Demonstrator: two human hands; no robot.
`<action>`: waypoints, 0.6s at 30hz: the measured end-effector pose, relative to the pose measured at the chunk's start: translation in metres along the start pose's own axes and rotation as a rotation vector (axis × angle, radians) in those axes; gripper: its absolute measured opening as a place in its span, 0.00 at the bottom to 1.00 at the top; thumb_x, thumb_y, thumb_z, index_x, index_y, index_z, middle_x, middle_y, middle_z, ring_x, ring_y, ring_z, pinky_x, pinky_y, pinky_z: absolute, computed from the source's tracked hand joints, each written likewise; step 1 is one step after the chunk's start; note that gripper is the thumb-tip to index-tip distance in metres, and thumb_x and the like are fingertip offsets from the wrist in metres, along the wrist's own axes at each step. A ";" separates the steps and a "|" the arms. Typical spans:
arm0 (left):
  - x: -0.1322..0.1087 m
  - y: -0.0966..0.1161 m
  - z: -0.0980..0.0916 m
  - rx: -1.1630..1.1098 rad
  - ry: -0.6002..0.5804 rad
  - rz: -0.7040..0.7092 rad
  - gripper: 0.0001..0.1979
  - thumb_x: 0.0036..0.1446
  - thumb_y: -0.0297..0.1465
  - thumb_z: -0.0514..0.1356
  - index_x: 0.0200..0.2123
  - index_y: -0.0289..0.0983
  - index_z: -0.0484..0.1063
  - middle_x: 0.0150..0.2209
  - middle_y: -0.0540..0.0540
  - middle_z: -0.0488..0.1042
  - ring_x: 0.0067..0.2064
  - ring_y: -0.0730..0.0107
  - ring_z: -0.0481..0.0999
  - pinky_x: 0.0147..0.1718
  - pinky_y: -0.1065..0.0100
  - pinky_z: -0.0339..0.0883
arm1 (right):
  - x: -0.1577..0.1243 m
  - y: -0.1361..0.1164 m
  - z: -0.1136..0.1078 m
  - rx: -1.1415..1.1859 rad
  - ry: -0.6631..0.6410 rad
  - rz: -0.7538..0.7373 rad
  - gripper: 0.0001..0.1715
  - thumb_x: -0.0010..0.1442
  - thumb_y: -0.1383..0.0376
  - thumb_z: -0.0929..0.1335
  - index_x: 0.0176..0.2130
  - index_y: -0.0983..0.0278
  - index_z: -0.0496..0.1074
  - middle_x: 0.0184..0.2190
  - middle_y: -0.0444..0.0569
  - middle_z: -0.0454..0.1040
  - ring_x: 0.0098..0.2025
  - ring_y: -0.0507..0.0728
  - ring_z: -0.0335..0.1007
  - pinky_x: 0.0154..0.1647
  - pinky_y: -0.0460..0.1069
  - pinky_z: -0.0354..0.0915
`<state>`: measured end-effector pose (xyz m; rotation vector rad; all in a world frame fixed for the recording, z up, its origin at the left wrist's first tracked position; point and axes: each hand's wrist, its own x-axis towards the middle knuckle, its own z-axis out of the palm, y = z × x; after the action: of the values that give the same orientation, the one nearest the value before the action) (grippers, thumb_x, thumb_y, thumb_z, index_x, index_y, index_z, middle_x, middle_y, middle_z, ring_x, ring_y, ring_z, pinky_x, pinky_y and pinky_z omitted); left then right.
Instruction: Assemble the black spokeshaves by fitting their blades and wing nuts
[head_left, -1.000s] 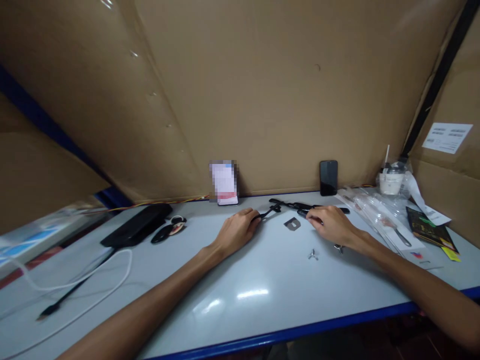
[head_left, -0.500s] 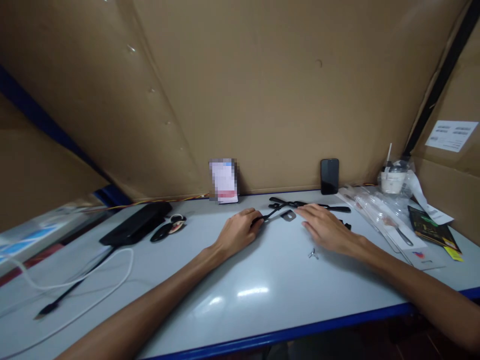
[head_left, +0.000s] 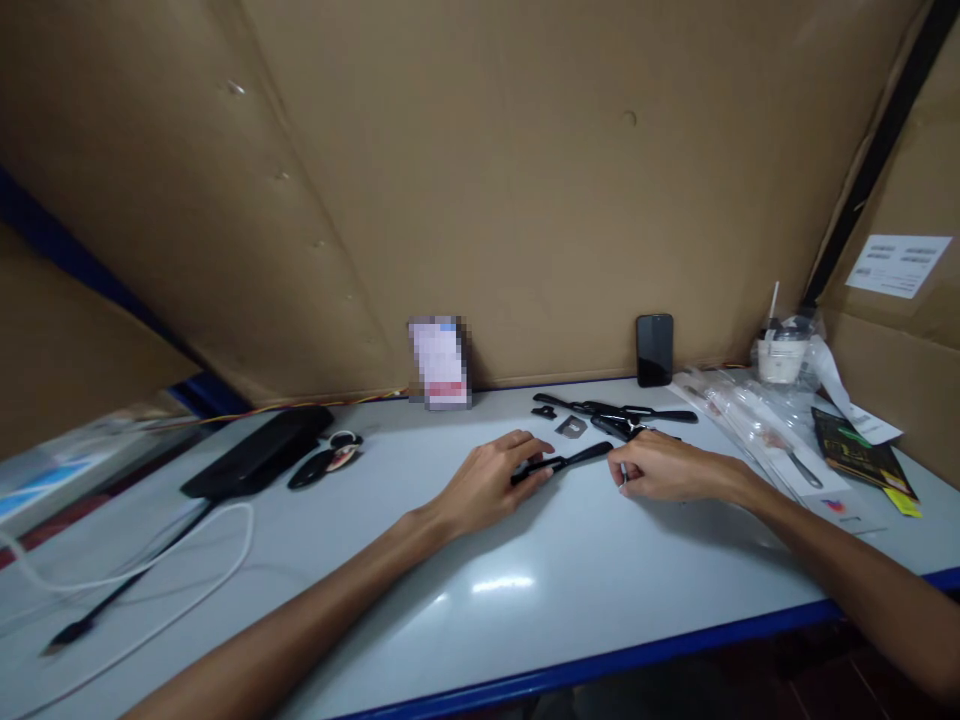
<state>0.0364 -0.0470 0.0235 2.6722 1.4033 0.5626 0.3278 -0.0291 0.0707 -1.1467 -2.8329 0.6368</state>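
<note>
Black strip [head_left: 564,462] (left-held) lies left-right, slightly tilted.

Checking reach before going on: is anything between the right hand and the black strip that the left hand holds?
Nothing visible. The left hand holds the black strip; its far end points at the right hand, with only bare table between.

Table [head_left: 480,590]: smooth, glossy pale-grey top. Wall panels [head_left: 525,200]: matt brown cardboard. Long part [head_left: 570,462] in the left hand [head_left: 487,485]: matt black plastic. Small plate [head_left: 571,426]: dull grey metal. Phone [head_left: 655,349]: glossy black. Sleeves [head_left: 750,425]: clear, shiny plastic.
</note>
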 end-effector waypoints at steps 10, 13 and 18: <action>0.001 -0.011 -0.008 -0.020 -0.114 0.116 0.20 0.73 0.44 0.52 0.54 0.38 0.76 0.46 0.40 0.74 0.45 0.56 0.77 0.47 0.55 0.72 | -0.004 0.033 -0.025 -0.259 0.205 0.309 0.09 0.66 0.64 0.69 0.44 0.63 0.79 0.39 0.54 0.80 0.42 0.61 0.75 0.34 0.49 0.56; 0.000 -0.012 -0.006 -0.028 -0.109 0.130 0.21 0.73 0.45 0.51 0.54 0.38 0.76 0.44 0.42 0.74 0.40 0.59 0.77 0.42 0.58 0.71 | -0.009 0.040 -0.033 -0.288 0.135 0.378 0.12 0.66 0.58 0.70 0.39 0.64 0.80 0.36 0.56 0.80 0.38 0.61 0.74 0.32 0.50 0.55; -0.002 -0.010 -0.002 -0.018 -0.097 0.146 0.20 0.74 0.44 0.51 0.49 0.37 0.75 0.40 0.44 0.75 0.36 0.61 0.76 0.35 0.62 0.67 | -0.018 0.040 -0.039 -0.280 -0.059 0.406 0.15 0.58 0.54 0.75 0.33 0.64 0.81 0.31 0.51 0.79 0.32 0.59 0.72 0.30 0.49 0.56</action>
<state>0.0273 -0.0430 0.0231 2.7623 1.1815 0.4468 0.3738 -0.0013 0.0941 -1.8039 -2.8199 0.2856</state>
